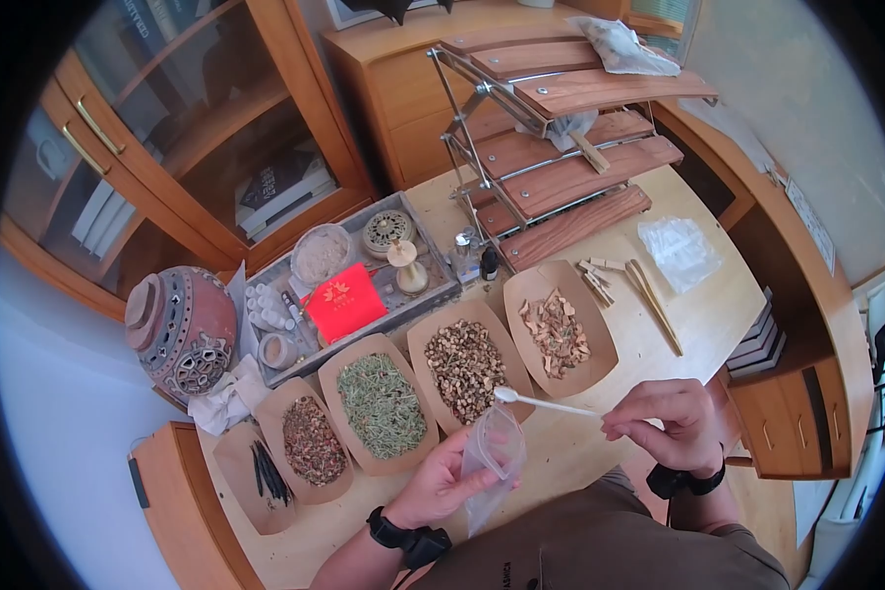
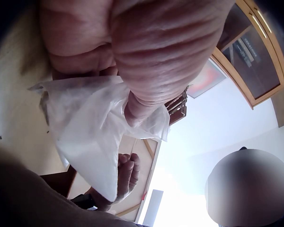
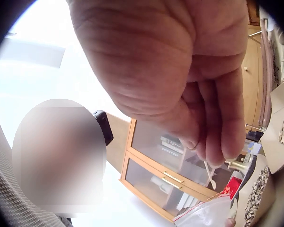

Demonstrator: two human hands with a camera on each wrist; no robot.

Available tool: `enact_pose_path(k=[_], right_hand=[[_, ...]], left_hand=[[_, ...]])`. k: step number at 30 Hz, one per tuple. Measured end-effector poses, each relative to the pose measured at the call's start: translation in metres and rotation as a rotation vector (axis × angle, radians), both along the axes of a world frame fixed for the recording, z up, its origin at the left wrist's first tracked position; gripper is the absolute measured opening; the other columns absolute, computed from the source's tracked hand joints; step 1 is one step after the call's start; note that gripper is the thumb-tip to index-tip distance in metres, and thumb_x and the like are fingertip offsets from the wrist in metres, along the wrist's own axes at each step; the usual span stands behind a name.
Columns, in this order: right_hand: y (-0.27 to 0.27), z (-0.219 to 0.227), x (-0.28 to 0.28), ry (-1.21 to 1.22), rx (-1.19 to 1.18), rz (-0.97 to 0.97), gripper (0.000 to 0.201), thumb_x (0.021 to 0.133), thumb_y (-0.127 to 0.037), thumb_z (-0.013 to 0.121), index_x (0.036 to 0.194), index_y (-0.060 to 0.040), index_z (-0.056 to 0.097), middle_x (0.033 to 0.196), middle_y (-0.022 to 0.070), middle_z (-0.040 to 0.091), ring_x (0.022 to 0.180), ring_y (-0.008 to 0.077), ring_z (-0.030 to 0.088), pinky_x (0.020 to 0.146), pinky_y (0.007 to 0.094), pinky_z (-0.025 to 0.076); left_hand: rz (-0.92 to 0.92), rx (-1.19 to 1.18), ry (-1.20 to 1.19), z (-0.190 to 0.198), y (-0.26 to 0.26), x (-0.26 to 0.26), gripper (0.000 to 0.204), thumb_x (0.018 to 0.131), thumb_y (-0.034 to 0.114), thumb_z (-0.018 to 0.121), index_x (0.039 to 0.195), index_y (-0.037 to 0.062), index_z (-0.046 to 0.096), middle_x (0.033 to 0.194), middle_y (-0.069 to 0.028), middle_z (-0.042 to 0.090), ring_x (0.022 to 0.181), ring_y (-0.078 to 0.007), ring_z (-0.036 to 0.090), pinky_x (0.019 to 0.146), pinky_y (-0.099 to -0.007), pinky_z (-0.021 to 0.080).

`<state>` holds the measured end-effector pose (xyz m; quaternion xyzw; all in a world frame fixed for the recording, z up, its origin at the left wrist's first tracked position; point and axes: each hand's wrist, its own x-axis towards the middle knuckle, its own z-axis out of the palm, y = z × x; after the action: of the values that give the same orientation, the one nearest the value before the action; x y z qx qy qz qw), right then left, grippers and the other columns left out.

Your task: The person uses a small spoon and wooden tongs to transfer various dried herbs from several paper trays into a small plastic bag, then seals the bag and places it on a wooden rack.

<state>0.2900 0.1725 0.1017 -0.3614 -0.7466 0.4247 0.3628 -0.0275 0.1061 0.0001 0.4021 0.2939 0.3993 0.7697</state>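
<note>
My left hand [image 1: 435,492] grips a small clear zip bag [image 1: 494,452], its thumb over the bag's side and the mouth upward. In the left wrist view the bag [image 2: 87,127] hangs below the thumb and looks whitish. The right hand [image 1: 671,425] pinches the end of a slim white spoon [image 1: 551,404] between thumb and fingers. Its small bowl points left, above the bag's mouth and over the edge of a paper tray [image 1: 514,401] of brown chopped pieces. The right wrist view shows the spoon [image 3: 210,176] beyond the curled fingertips.
Other paper trays hold pale wood chips [image 1: 555,334], green cut herb [image 1: 380,405], reddish bits [image 1: 313,441] and dark sticks [image 1: 268,472]. Behind stands a grey tray [image 1: 433,303] with a red packet [image 1: 344,303]. Tongs [image 1: 656,307], a plastic bag [image 1: 678,254] and a slatted rack [image 1: 590,177] are at right.
</note>
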Motion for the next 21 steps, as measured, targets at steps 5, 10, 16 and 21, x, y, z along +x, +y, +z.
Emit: enact_pose_path(k=[5, 10, 16, 21], right_hand=[[0.006, -0.013, -0.017, -0.020, -0.147, -0.103, 0.018, 0.091, 0.006, 0.076, 0.107, -0.0007, 0.081, 0.086, 0.0115, 0.078, 0.079, 0.0219, 0.078, 0.068, 0.0306, 0.059], [0.006, -0.023, -0.030, -0.155, -0.018, -0.073, 0.017, 0.092, 0.003, 0.077, 0.108, -0.0016, 0.080, 0.084, 0.0099, 0.077, 0.075, 0.0213, 0.076, 0.065, 0.0334, 0.057], [0.016, -0.031, -0.047, -0.110, -0.153, -0.085, 0.014, 0.097, -0.001, 0.074, 0.110, -0.0002, 0.079, 0.084, 0.0104, 0.076, 0.079, 0.0175, 0.077, 0.072, 0.0292, 0.061], [0.020, -0.055, -0.055, 0.009, -0.391, -0.073, 0.016, 0.101, 0.001, 0.069, 0.115, 0.0017, 0.078, 0.091, 0.0082, 0.078, 0.085, 0.0136, 0.077, 0.077, 0.0271, 0.062]], left_hand=[[-0.020, 0.012, -0.005, 0.001, -0.001, 0.000, 0.050, 0.106, 0.009, 0.066, 0.151, -0.0002, 0.044, 0.125, -0.0119, 0.069, 0.115, -0.0235, 0.072, 0.103, -0.0415, 0.056], [-0.040, 0.035, -0.004, 0.002, -0.001, -0.001, 0.045, 0.107, 0.000, 0.062, 0.149, -0.0002, 0.045, 0.126, -0.0122, 0.068, 0.119, -0.0230, 0.070, 0.106, -0.0393, 0.054], [-0.041, 0.034, -0.014, 0.001, -0.001, 0.000, 0.045, 0.107, 0.000, 0.063, 0.148, -0.0006, 0.045, 0.125, -0.0117, 0.068, 0.119, -0.0225, 0.070, 0.106, -0.0384, 0.053], [-0.048, 0.024, 0.018, 0.002, -0.001, -0.001, 0.044, 0.107, 0.001, 0.063, 0.148, -0.0008, 0.046, 0.126, -0.0115, 0.068, 0.119, -0.0225, 0.070, 0.105, -0.0379, 0.053]])
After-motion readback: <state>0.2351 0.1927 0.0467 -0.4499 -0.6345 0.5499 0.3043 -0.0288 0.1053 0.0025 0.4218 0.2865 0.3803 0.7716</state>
